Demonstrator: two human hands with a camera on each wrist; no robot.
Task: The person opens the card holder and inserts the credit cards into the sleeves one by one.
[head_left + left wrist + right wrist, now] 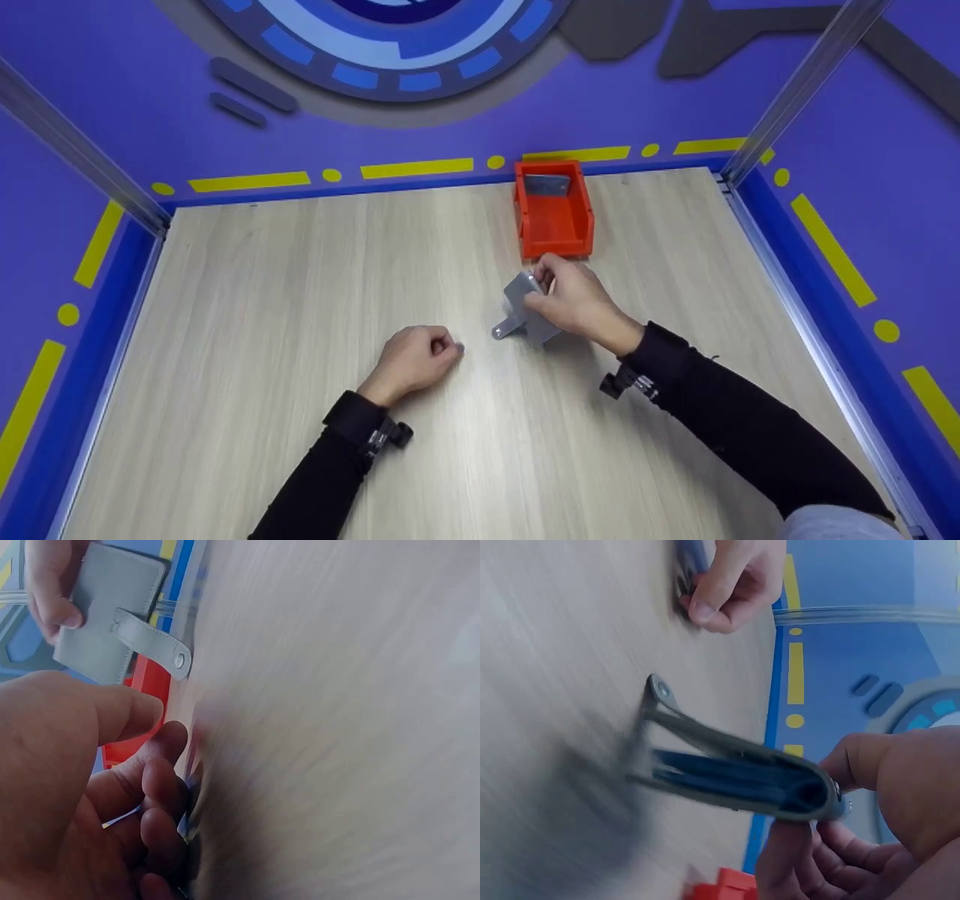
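Note:
My right hand [574, 300] grips a grey card holder [521, 289] between thumb and fingers, tilted over the table in front of a red bin. The holder's snap strap [154, 645] hangs unfastened, its round stud showing at the end. In the right wrist view, the card holder [735, 769] is seen edge-on, with bluish inner layers between its spread covers. To the left of it, my left hand [412, 360] rests on the table, its fingers [161, 780] loosely curled and the thumb near the index fingertip. Nothing shows in its grasp.
The red bin [555, 244] stands at the back of the wood-grain table [300, 300], with a flat grey piece [547, 184] leaning inside at its rear. Blue-purple panels [420, 142] and metal posts [795, 97] bound the table at the back and sides.

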